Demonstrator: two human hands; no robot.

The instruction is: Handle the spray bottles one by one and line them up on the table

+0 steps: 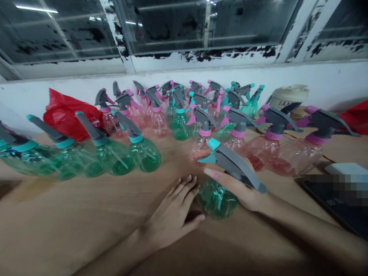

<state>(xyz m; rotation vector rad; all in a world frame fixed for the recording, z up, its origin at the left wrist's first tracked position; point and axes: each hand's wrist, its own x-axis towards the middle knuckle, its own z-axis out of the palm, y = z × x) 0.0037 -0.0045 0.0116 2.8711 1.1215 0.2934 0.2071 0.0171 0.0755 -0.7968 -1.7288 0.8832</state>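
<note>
Two bare hands close together, the left hand open and the right hand curled in a grip.
The left forearm slants in from the lower left, its wrist low and nearly in line with the hand; the palm faces down, the four fingers reach forward and slightly right, a little apart, and the thumb points out to the right. The right forearm enters from the lower right, bare like the other, with the right thumb stretched forward and left, nail showing, and a blurred fingertip beyond it; the remaining right fingers are largely hidden.
</note>
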